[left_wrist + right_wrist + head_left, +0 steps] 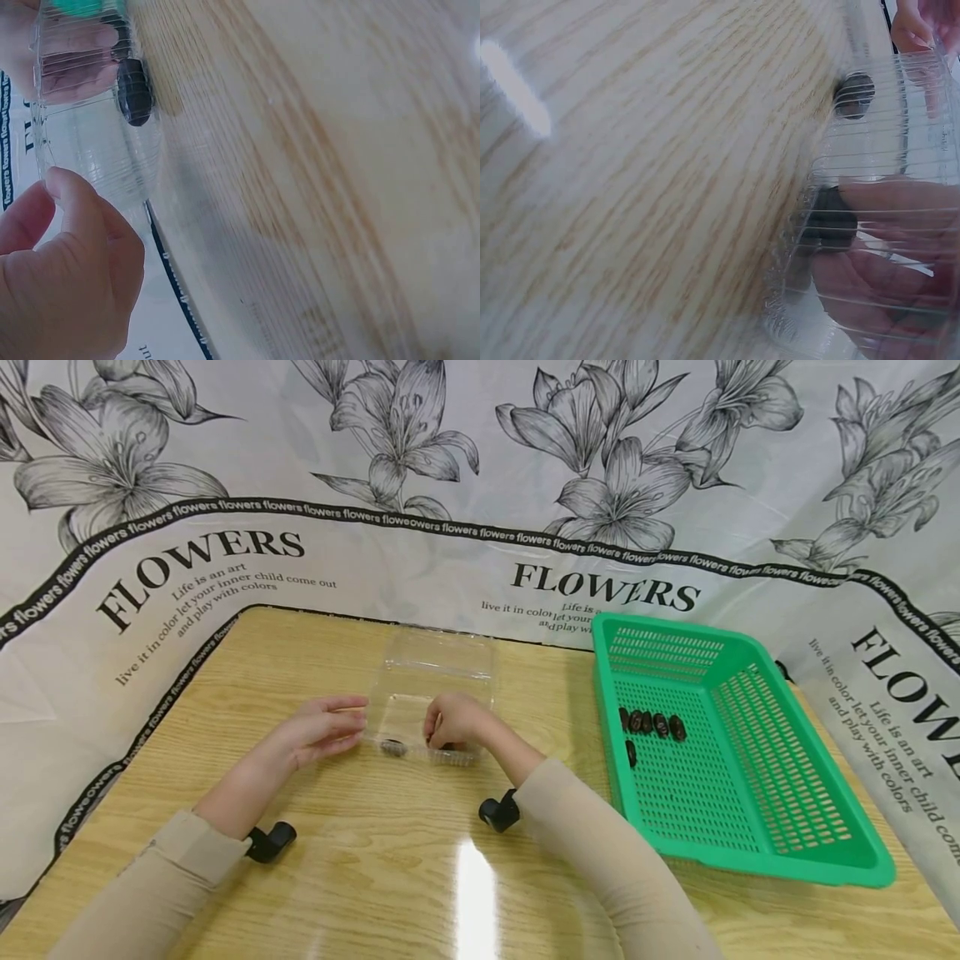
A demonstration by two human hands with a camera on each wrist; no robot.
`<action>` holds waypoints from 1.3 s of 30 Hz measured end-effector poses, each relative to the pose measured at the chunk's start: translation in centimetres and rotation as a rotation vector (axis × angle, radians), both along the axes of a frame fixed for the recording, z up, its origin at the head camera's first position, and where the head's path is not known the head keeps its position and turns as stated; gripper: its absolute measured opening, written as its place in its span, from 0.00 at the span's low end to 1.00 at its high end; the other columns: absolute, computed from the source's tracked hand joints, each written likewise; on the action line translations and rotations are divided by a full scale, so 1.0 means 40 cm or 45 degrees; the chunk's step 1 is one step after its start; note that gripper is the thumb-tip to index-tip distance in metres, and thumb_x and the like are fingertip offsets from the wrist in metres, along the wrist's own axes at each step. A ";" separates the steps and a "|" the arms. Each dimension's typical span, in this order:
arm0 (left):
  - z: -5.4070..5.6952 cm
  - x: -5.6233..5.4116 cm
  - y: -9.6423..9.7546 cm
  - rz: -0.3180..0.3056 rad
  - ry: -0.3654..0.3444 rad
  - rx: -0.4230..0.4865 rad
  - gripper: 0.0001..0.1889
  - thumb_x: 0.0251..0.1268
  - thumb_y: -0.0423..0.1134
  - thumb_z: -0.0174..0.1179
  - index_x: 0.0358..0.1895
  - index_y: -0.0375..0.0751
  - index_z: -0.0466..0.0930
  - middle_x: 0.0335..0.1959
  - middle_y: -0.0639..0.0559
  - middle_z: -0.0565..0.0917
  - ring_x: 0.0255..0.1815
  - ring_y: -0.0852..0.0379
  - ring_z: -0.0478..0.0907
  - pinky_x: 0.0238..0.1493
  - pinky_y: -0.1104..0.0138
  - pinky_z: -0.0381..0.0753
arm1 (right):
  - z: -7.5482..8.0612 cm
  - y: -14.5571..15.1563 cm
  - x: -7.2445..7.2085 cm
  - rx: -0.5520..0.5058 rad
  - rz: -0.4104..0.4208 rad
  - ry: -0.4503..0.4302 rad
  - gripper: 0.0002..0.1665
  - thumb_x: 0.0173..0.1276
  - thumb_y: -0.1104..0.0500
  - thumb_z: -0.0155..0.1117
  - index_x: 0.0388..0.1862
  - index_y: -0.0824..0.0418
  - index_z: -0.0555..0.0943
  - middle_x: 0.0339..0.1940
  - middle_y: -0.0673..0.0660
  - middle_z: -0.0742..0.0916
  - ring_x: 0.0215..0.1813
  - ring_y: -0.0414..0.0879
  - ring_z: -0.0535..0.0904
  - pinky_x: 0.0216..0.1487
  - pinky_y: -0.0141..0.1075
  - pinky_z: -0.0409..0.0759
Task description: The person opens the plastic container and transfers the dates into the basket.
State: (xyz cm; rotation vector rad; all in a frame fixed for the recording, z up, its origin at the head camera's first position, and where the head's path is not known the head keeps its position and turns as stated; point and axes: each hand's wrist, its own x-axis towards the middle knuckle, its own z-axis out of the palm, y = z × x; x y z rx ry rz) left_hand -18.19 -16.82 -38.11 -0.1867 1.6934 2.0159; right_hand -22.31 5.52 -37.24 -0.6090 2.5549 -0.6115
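Note:
A clear plastic box (405, 714) with a ribbed front wall sits on the table, its lid raised at the back. Inside its front left lies a shiny dark oval piece (393, 747), possibly a date. My right hand (459, 720) reaches into the front right of the box and pinches another dark oval piece (834, 217) near the floor, seen through the wall. At the box's left side, my left hand (326, 728) has its fingers fairly straight, with the fingertips (61, 180) touching the edge.
A green perforated basket (757, 860) stands to the right, with several dark oval pieces (647, 723) along its left part. Flower-printed cloth (420, 552) hangs behind the wooden table (360, 860). Black wrist mounts (272, 842) stick out near both cuffs.

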 end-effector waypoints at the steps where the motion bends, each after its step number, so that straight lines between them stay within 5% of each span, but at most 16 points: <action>1: -0.001 -0.001 0.000 0.001 -0.001 -0.001 0.30 0.67 0.26 0.51 0.70 0.30 0.51 0.49 0.46 0.71 0.39 0.63 0.76 0.42 0.73 0.80 | -0.001 0.001 0.000 -0.015 -0.002 0.002 0.06 0.54 0.67 0.70 0.31 0.62 0.83 0.28 0.52 0.84 0.25 0.42 0.75 0.26 0.30 0.73; 7: -0.002 -0.002 0.001 0.006 -0.005 0.003 0.30 0.66 0.26 0.52 0.70 0.30 0.52 0.48 0.47 0.72 0.39 0.62 0.77 0.43 0.72 0.80 | -0.011 0.010 -0.002 -0.183 -0.023 -0.053 0.07 0.56 0.67 0.69 0.34 0.64 0.83 0.30 0.55 0.85 0.31 0.44 0.78 0.31 0.31 0.77; 13: -0.002 -0.002 0.002 0.003 -0.004 0.005 0.30 0.67 0.26 0.52 0.70 0.30 0.52 0.50 0.45 0.70 0.40 0.62 0.77 0.42 0.73 0.80 | -0.018 0.015 -0.007 -0.428 -0.087 -0.264 0.09 0.59 0.69 0.66 0.39 0.68 0.81 0.28 0.56 0.84 0.31 0.43 0.79 0.34 0.34 0.81; 18: 0.000 -0.001 0.004 0.006 -0.003 -0.004 0.30 0.66 0.26 0.51 0.70 0.29 0.52 0.52 0.44 0.69 0.40 0.62 0.76 0.43 0.73 0.80 | -0.007 0.019 -0.010 -0.505 -0.127 -0.357 0.11 0.61 0.67 0.64 0.43 0.68 0.79 0.31 0.56 0.82 0.34 0.45 0.79 0.38 0.36 0.82; 27: 0.003 0.001 0.001 -0.014 0.008 -0.001 0.31 0.67 0.26 0.50 0.71 0.29 0.50 0.52 0.43 0.68 0.40 0.62 0.76 0.44 0.73 0.79 | 0.041 0.020 -0.010 -0.672 -0.314 -0.527 0.18 0.66 0.67 0.59 0.54 0.72 0.76 0.46 0.61 0.81 0.41 0.45 0.78 0.52 0.42 0.79; 33: 0.003 0.001 0.000 -0.019 0.008 0.005 0.31 0.67 0.26 0.50 0.71 0.29 0.49 0.52 0.43 0.68 0.41 0.61 0.76 0.44 0.73 0.79 | 0.084 0.032 -0.014 -0.819 -0.372 -0.617 0.19 0.66 0.70 0.57 0.56 0.75 0.73 0.40 0.56 0.81 0.38 0.42 0.77 0.60 0.49 0.71; 39: 0.004 0.002 0.001 -0.010 0.002 -0.004 0.31 0.67 0.26 0.51 0.71 0.30 0.50 0.49 0.45 0.70 0.40 0.62 0.76 0.44 0.72 0.79 | 0.147 0.062 -0.013 -0.871 -0.347 -0.574 0.20 0.66 0.71 0.56 0.56 0.75 0.72 0.37 0.54 0.82 0.37 0.42 0.78 0.52 0.41 0.78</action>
